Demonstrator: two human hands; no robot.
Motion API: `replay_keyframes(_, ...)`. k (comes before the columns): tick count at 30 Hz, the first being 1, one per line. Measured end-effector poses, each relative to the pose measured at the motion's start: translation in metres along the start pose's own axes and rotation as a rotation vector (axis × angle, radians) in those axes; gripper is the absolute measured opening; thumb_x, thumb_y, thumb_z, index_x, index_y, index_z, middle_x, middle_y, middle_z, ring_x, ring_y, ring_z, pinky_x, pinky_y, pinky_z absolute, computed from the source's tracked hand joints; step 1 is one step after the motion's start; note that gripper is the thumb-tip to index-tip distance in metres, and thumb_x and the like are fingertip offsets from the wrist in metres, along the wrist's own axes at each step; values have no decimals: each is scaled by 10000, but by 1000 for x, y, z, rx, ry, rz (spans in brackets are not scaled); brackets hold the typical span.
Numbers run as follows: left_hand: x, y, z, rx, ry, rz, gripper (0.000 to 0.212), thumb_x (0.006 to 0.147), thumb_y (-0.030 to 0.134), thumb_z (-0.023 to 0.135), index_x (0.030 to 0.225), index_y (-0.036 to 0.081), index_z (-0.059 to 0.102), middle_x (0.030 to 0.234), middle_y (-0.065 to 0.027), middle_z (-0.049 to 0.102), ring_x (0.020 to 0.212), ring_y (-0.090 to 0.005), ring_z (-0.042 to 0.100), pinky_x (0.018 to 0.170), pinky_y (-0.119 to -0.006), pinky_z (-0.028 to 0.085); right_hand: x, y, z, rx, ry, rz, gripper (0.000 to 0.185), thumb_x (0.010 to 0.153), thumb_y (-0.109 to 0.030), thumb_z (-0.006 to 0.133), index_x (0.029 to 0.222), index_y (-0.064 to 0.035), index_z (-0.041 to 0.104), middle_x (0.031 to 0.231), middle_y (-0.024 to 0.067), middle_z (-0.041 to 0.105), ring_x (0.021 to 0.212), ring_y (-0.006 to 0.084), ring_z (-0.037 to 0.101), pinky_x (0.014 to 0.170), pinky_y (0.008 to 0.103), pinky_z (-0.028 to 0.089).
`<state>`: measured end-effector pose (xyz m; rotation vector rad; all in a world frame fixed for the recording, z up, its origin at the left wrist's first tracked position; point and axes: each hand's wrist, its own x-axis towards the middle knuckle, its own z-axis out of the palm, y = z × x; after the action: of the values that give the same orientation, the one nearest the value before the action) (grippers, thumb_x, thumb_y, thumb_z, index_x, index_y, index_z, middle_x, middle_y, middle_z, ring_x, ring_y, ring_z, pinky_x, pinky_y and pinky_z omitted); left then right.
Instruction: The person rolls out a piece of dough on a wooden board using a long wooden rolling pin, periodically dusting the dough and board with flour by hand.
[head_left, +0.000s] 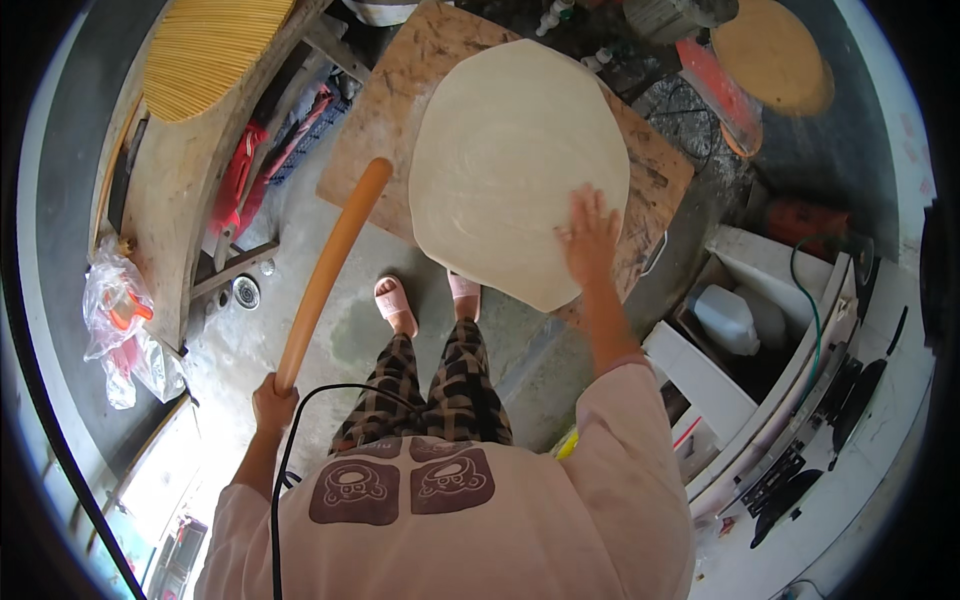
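Note:
A wide, thin sheet of pale dough (510, 165) covers most of a worn wooden board (367, 127). Its near edge droops past the board's near side. My right hand (589, 240) is over the dough's right part, palm down with fingers spread; a slight blur hides whether it presses or hovers. At the lower left, my left hand (274, 405) grips one end of a long wooden rolling pin (330, 277). The pin slants up and away, its far end showing beside the board's left corner, apart from the dough.
To the left stands a wooden bench (184, 180) bearing a round ribbed yellow mat (214, 56). Plastic bags (124, 315) hang near its end. A white cabinet (701, 375) holding a plastic jug (724, 319) and a gas stove (810, 442) line the right. A black cable crosses near my left arm.

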<state>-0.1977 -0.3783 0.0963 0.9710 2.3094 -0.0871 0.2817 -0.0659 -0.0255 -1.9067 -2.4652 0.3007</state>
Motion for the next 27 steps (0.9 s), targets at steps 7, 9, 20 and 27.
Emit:
replay_keyframes(7, 64, 78, -25, 234, -49, 294, 212, 727, 178, 666, 910, 91, 603, 802, -166, 652, 777, -377, 632, 702, -454, 503, -25, -24, -35, 540, 390, -6, 487, 880, -215, 599, 1324, -55, 478, 1448, 139, 392, 1305, 345, 391, 1088, 544, 247)
replay_keyframes(9, 83, 113, -28, 264, -47, 534, 198, 700, 142, 664, 872, 94, 580, 768, -142, 626, 757, -366, 622, 670, -456, 496, -44, -55, -68, 374, 379, -238, 515, 834, -181, 646, 1302, -37, 487, 1391, 186, 439, 1253, 365, 436, 1054, 526, 304)
replay_keyframes(20, 133, 309, 26, 89, 399, 1362, 262, 698, 102, 684, 937, 83, 580, 920, -122, 582, 895, -340, 571, 764, -430, 475, -39, -39, -33, 223, 71, -189, 496, 663, -158, 744, 1123, -105, 566, 1065, 61, 592, 986, 258, 558, 851, 420, 432)
replay_keyframes(27, 119, 226, 116, -486, -413, 242, 287, 796, 96, 635, 1069, 33, 573, 999, -96, 628, 923, -165, 604, 782, -304, 497, -19, 16, -22, 236, 153, -62, 483, 673, -124, 744, 1119, -94, 560, 1060, 80, 587, 1012, 295, 538, 857, 438, 424)
